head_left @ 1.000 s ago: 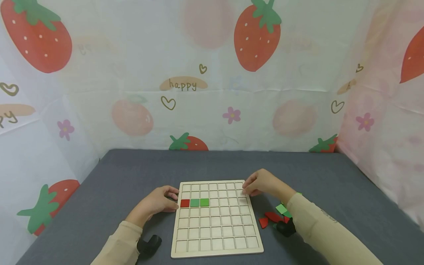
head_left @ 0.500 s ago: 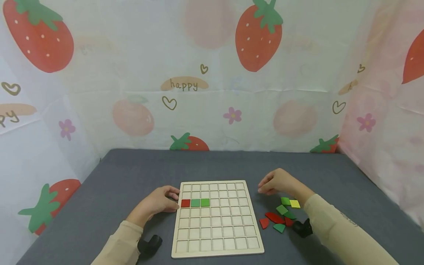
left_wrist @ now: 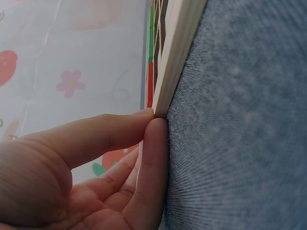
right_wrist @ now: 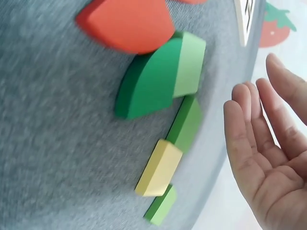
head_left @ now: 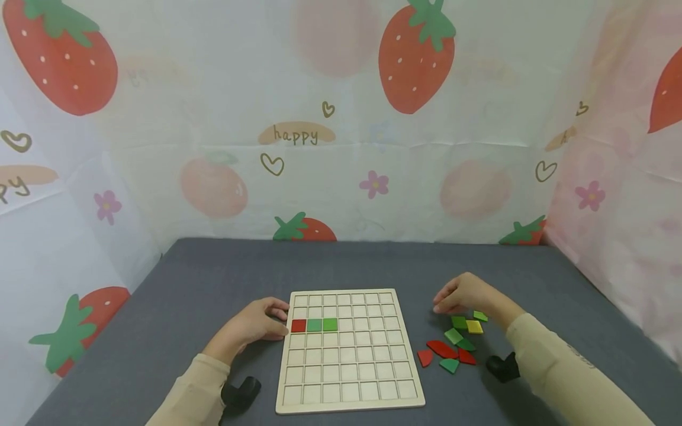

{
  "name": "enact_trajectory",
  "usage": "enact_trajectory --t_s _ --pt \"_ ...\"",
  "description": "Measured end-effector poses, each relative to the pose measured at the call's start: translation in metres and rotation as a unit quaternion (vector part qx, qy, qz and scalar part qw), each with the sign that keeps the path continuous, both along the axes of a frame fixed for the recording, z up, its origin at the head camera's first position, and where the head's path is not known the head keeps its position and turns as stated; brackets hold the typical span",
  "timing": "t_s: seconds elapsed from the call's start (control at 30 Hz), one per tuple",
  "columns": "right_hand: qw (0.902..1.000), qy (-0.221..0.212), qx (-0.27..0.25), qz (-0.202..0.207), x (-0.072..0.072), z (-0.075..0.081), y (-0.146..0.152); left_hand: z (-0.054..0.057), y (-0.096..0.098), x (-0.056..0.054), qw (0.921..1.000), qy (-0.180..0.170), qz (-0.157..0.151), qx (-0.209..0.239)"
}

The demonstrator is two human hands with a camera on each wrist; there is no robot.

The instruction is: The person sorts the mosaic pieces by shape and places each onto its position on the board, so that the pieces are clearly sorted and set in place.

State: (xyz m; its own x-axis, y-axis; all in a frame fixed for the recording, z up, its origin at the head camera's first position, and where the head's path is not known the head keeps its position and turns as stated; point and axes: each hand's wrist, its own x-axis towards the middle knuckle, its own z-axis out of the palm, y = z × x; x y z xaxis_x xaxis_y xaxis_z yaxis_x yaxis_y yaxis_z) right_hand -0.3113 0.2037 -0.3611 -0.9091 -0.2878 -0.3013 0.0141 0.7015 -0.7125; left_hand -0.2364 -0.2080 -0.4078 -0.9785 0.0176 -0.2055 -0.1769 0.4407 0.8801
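A pale wooden grid board point(head_left: 348, 370) lies on the table, with one red square tile point(head_left: 299, 326) and two green square tiles point(head_left: 322, 325) in a row of its cells. At the board's left edge, my left hand point(head_left: 259, 320) pinches the rim between thumb and finger; the left wrist view shows both fingertips point(left_wrist: 154, 132) at the wooden edge. My right hand point(head_left: 462, 294) hovers right of the board, above and behind the loose pieces. In the right wrist view its fingers are slightly bent, the thumb stands apart, and nothing is between them.
Loose pieces lie right of the board: a yellow one point(head_left: 474, 326), several green ones such as a leaf-shaped piece point(right_wrist: 148, 79), and red ones including an oval point(head_left: 442, 349). Dark grey cloth point(head_left: 240, 260) covers the table. A strawberry-print curtain point(head_left: 341, 195) hangs behind.
My right hand has moved right, away from the board's upper right edge, to above the loose pieces, uncovering more of them. The left hand and the tiles in the board stay put.
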Motion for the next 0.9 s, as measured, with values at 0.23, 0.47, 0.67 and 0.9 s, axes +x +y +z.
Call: enact_trajectory --t_s 0.23,0.47,0.67,0.9 --pt "0.9998 0.003 0.017 0.007 0.001 0.0 0.009 0.0 0.0 -0.001 1.0 0.002 -0.001 0.003" --pt "0.9999 -0.006 0.014 -0.001 0.0 -0.004 0.016 0.0 0.001 -0.001 1.0 0.002 0.001 0.001" --pt "0.9999 -0.01 0.009 0.001 0.0 -0.005 0.022 0.0 0.0 -0.001 1.0 0.002 -0.003 0.008" --pt "0.9998 -0.006 0.015 0.008 0.002 -0.006 0.029 0.001 -0.001 0.0 0.9999 -0.004 -0.002 0.011"
